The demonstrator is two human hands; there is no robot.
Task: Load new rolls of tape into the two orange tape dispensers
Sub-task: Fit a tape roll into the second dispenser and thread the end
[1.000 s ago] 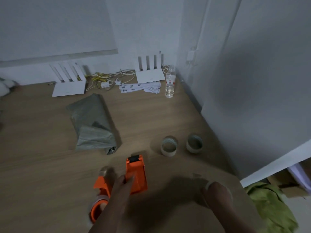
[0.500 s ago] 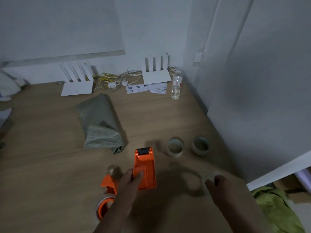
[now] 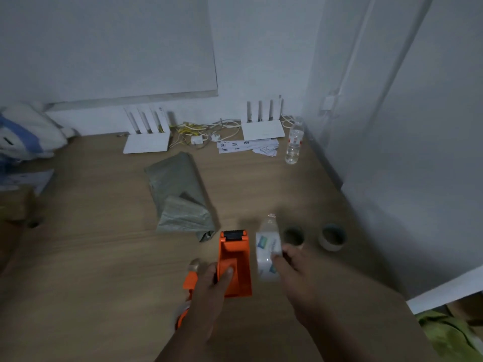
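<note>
Landmark: upright orange dispenser, standing on the wooden surface with its black toothed end pointing away from the person.
Second dispenser: orange, lying just left of and nearer than the landmark, largely hidden by the left forearm.
Left hand: the left hand rests on the near end of the landmark, fingers curled down over its orange body and pressing it in place.
Right hand: the right hand sits just right of the landmark, fingertips closed around a blurred, pale roll of tape with blue printed marks, lifted off the surface. How many fingers take part in the pinch cannot be told.
Spare rolls: two rolls further right of the landmark, one near and one beyond it, both resting on the surface and untouched.
Step in hand (judgement): bringing the held roll to the landmark for seating.
Procedure: keep the dispenser pinned flat with the left hand so it does not slide. Turn the roll so its core lines up with the hub, free end leading toward the black toothed end. Press squarely; a tilted roll is likely to jam.
Caution: motion blur hides the roll's exact orientation; confirm the unwind direction before seating.
</note>
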